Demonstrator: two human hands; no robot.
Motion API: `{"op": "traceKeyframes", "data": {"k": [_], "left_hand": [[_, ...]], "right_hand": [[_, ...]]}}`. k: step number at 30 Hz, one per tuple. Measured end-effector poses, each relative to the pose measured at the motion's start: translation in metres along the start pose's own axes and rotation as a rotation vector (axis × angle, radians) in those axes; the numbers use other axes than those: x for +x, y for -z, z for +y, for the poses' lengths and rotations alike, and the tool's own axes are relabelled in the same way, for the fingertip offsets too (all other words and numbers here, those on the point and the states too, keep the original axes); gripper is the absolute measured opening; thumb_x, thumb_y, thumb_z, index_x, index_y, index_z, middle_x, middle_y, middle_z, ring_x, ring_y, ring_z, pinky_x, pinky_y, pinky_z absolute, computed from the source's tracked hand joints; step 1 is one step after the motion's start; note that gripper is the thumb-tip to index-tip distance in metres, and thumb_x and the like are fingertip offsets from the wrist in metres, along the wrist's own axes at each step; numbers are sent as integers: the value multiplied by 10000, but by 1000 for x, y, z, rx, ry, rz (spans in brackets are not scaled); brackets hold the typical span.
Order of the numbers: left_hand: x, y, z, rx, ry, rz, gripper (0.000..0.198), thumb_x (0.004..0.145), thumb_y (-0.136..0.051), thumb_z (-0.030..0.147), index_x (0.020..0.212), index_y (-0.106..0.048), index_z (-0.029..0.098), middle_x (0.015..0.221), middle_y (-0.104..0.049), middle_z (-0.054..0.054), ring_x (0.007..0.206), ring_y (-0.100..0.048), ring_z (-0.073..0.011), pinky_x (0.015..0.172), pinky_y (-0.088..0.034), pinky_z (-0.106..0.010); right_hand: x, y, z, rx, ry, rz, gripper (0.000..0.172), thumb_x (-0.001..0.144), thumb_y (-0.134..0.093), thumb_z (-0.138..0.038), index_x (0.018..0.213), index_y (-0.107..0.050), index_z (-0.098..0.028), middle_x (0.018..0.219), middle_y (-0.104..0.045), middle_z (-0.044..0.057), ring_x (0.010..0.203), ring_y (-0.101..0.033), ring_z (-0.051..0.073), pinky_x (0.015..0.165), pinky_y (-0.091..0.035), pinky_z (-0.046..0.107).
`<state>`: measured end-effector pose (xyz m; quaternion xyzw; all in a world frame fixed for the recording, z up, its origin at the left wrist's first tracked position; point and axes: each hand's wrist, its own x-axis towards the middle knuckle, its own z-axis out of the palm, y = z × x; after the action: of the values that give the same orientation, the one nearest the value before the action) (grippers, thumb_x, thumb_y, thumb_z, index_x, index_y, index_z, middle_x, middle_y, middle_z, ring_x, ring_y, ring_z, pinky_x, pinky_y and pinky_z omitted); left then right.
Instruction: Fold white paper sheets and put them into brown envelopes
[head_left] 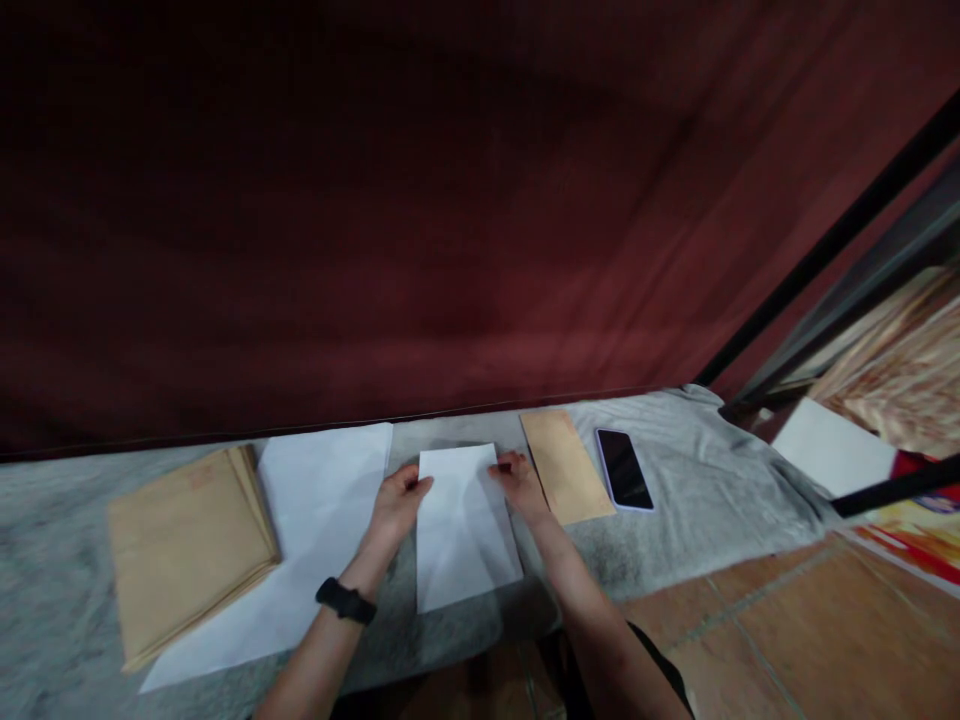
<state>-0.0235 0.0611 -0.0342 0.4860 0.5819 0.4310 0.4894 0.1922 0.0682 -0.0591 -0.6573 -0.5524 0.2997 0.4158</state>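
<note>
A white sheet of paper [463, 535] is in front of me over the grey cloth, upright in direction and faintly creased. My left hand [397, 505] pinches its left edge near the top, thumb on the upper face. On the opposite edge, my right hand [521, 485] pinches the sheet near its top right corner. A brown envelope [568, 465] lies just right of my right hand. Left of my left hand are larger white paper sheets [330, 500], partly covered by a stack of brown envelopes [191, 545]. A black band [346, 600] circles my left wrist.
A phone [625, 470] with a pale edge lies right of the single envelope. Grey cloth [697, 480] covers the long surface. A dark red curtain [450, 250] hangs behind it. Black bars [832, 240] stand at right, above a tiled floor [750, 630].
</note>
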Motion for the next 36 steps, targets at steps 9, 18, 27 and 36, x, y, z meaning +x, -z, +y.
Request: {"op": "traceKeyframes", "data": {"k": [9,18,27,36], "left_hand": [[-45,16,83,57,-489,310,214,813,-662,402,862,-656,194,862,-710,-13,767,-626,-149,697,-490,-252],[-63,30,40,195,-492,-64,184,828,-560,251,941,-699,208,1176,-734,-80,1129,-668,-236,1029,-500,-405],[-70,40,-5,534,-430,-522,401,843,-541,151,1153,-739,310,1287,-690,-14,1248,-603,-212,1115,-440,-424],[-69,37,-9,545,-410,-503,273,879,-612,314,1106,-762,301,1179,-740,-54,1151,-637,-243,1067,-442,-423]], "right_hand": [[-12,59,-82,496,296,93,216,820,-664,-434,835,-593,-230,804,-669,-7,745,-617,150,700,-496,254],[-39,69,-50,311,375,-115,83,856,-627,-296,877,-658,-223,977,-741,46,989,-684,206,934,-508,351],[-63,79,-4,-81,383,-618,381,823,-548,-52,1077,-738,-265,1177,-732,13,1099,-678,180,989,-505,327],[-73,69,-5,-220,402,-631,212,926,-576,-226,1017,-760,-279,1052,-762,1,1014,-685,188,923,-512,316]]}}
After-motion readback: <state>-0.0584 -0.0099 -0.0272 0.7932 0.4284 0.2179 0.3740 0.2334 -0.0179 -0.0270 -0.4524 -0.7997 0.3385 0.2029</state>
